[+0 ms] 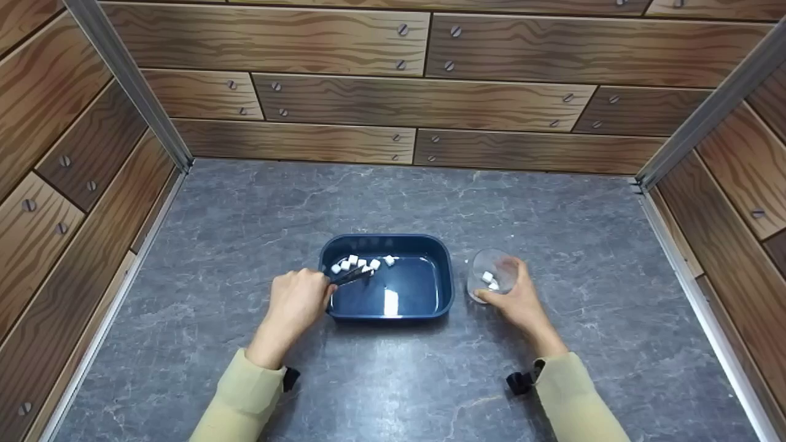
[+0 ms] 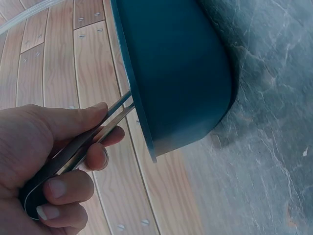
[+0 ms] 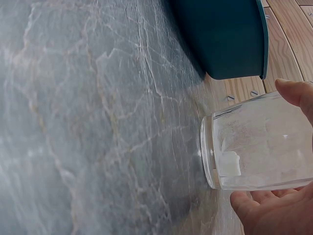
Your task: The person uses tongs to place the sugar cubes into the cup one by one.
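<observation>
My left hand [image 1: 298, 304] grips a pair of dark metal tongs [image 2: 71, 147] at the left rim of a dark blue tub [image 1: 449, 288]. The tips of the tongs reach over the rim, down among several white cubes [image 1: 375, 264] near the tub's back left; whether they pinch a cube is too small to tell. To the right of the tub, my right hand [image 1: 522, 304] holds a clear glass [image 3: 264, 137], thumb on one side and fingers on the other. The glass stands upright on the tabletop with a few white cubes [image 1: 488, 277] at its bottom.
The grey marbled tabletop [image 1: 393, 380] is bounded by wood-patterned panels [image 1: 424, 101] at the back and both sides. A narrow gap separates tub and glass. Dark wrist-camera mounts [image 1: 520, 383] stick out at the cuffs.
</observation>
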The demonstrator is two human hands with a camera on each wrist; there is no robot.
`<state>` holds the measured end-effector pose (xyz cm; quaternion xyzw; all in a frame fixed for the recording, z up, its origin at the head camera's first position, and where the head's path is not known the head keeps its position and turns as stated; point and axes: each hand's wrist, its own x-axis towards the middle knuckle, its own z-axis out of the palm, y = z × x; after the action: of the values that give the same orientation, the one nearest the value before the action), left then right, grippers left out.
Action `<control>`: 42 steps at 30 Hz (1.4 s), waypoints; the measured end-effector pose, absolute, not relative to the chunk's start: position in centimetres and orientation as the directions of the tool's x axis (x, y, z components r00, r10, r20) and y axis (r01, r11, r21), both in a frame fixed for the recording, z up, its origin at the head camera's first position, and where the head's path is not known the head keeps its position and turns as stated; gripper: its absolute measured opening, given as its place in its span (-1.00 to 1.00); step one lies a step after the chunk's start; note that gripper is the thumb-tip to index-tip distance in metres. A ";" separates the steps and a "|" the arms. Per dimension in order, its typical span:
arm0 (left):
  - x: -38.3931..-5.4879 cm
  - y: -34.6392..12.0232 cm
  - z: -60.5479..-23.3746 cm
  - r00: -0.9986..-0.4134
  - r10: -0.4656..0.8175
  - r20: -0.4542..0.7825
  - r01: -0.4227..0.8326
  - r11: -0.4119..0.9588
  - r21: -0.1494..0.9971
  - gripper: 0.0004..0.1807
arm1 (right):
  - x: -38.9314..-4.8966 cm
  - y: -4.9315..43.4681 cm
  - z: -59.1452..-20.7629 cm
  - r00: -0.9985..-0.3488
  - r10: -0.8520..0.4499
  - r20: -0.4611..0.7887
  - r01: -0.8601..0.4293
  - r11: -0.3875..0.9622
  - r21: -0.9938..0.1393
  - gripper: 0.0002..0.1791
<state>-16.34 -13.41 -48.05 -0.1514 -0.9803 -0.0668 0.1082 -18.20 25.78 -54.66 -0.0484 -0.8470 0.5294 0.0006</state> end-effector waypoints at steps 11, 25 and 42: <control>-15.9 -12.6 -48.1 -0.864 0.311 0.397 0.385 0.915 0.122 -0.59 | -18.3 25.7 -54.8 -0.995 0.084 -0.044 0.075 0.417 -0.906 0.03; -15.1 -11.1 -46.9 -0.768 0.377 0.518 0.504 0.855 0.124 -0.74 | -18.2 25.7 -54.5 -0.994 0.088 -0.068 0.099 0.425 -0.900 0.03; -15.2 -6.5 -45.5 -0.669 0.454 0.589 0.631 0.765 0.127 -0.75 | -18.3 25.7 -54.8 -0.994 0.087 -0.063 0.094 0.422 -0.902 0.01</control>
<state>-15.23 -6.48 -45.47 -0.3019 -0.8988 -0.1624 0.2731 -18.25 25.67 -54.77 -0.0538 -0.8431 0.5350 -0.0033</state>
